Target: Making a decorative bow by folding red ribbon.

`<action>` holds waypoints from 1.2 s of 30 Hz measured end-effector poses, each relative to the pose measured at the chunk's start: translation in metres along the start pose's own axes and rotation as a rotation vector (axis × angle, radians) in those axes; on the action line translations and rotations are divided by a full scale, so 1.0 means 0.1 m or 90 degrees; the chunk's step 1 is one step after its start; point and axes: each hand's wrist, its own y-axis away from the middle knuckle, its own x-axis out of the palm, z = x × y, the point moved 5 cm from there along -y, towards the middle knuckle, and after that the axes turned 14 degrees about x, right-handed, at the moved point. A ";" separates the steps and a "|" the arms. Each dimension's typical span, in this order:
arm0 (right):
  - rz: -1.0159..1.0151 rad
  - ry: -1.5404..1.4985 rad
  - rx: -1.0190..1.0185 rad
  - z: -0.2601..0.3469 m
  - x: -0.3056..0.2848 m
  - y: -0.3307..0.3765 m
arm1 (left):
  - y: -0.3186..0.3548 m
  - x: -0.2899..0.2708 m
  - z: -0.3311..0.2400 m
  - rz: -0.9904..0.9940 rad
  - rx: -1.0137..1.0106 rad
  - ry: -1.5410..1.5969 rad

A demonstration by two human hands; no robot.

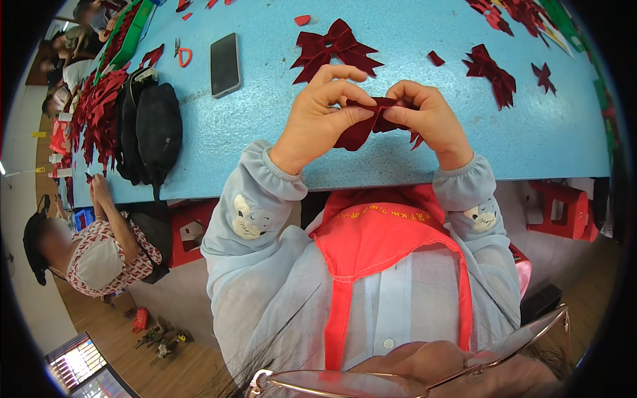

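A dark red, velvet-like fabric piece (pixel 356 136) is pinched between my two hands, held above the near part of the worktop (pixel 259 132). My left hand (pixel 322 113) grips its left side between thumb and fingertips; my right hand (pixel 428 114) closes on it just beside, the two thumbs near each other at the folded middle. A loop hangs below my left thumb and a pointed tail shows under my right hand; the far side is hidden by my fingers.

I judge the cloth light and soft, with a nap that should grip rather than slip; nothing about it looks fragile, though loose folds could spread if let go. The gathered middle seems the surest place to take hold, leaving loops and tails uncrushed.

Just beyond my hands lies a red bow (pixel 345 45), loops and tails spread. To the right are another bow (pixel 492 74), a small cross-shaped piece (pixel 544 78) and a red scrap (pixel 435 58). To the left lie a dark phone (pixel 226 65), orange-red-handled scissors (pixel 184 57) and a black bag (pixel 159 126), beside a heap of red fabric pieces (pixel 96 119). Farther left, a co-worker (pixel 109 259) in a patterned top sits at the worktop's edge.
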 end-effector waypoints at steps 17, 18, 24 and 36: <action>0.127 -0.240 0.125 -0.10 0.04 -0.08 | -0.13 0.01 0.06 0.080 0.107 0.076; 0.126 -0.241 0.126 -0.10 0.04 -0.08 | -0.14 0.01 0.04 0.081 0.106 0.077; 0.087 -0.194 0.136 -0.07 0.03 -0.09 | -0.18 0.00 -0.05 0.116 0.137 -0.074; 0.048 -0.105 0.113 -0.10 -0.05 -0.12 | -0.15 -0.08 0.11 0.021 -0.065 0.082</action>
